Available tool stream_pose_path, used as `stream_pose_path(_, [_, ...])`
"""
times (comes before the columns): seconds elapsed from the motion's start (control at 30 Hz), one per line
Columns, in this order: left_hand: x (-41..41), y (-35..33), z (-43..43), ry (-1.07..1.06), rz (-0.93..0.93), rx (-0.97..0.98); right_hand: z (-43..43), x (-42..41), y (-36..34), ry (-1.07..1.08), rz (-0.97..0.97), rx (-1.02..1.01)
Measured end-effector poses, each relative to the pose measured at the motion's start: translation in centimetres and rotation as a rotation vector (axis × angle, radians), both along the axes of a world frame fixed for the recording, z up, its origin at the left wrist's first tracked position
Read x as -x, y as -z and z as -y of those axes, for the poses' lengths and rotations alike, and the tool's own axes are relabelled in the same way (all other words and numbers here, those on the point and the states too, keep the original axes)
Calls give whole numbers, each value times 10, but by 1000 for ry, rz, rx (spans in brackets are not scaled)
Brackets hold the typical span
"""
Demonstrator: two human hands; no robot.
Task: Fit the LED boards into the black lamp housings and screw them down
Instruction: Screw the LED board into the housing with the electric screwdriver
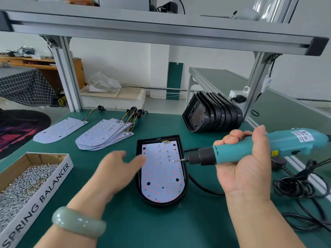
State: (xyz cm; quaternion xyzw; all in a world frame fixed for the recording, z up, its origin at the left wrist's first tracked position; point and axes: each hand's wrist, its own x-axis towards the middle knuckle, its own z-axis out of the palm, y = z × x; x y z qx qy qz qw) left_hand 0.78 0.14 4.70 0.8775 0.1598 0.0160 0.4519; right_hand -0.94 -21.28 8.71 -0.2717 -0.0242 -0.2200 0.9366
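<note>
A black lamp housing (185, 178) lies on the green mat with a white LED board (161, 176) set inside it. My right hand (245, 165) grips a teal electric screwdriver (250, 149), held level above the housing's right side; a small screw (174, 161) sits on its bit over the board. My left hand (118, 167) hovers open and blurred just left of the housing, touching nothing. More LED boards with coloured wires lie at the back left: a fanned pile (105, 135) and a single board (59, 130). Empty black housings (213, 113) stand stacked at the back right.
A cardboard box of screws (26, 179) marked SPRING BALANCER sits at the front left. Black cables (302, 190) lie coiled at the right. Aluminium frame posts (69, 77) rise at the back, and a conveyor belt (286, 104) runs along the right.
</note>
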Motion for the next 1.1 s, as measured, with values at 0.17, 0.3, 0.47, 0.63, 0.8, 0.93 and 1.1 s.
stream_pose_path(0.17, [5, 3, 31, 134, 23, -49, -6, -3, 5, 39, -73, 78])
stream_pose_path(0.3, [1, 2, 40, 150, -77, 144, -5, -4, 9, 56, -118, 155])
stream_pose_path(0.47, [-4, 4, 49, 185, -11, -46, -9, -4, 13, 37, -143, 238])
stream_pose_path(0.63, [-7, 7, 50, 193, 22, -74, -13, -3, 14, 88, -89, 309])
stream_pose_path(0.8, [-7, 10, 49, 198, 22, -30, -19, -2, 16, 99, -58, 373])
stream_pose_path(0.93, [-7, 11, 48, 198, 23, -31, -22, -2, 16, 113, -27, 440])
stream_pose_path(1.1, [-7, 10, 49, 183, 27, -56, -22, 1, 12, 103, 39, 545])
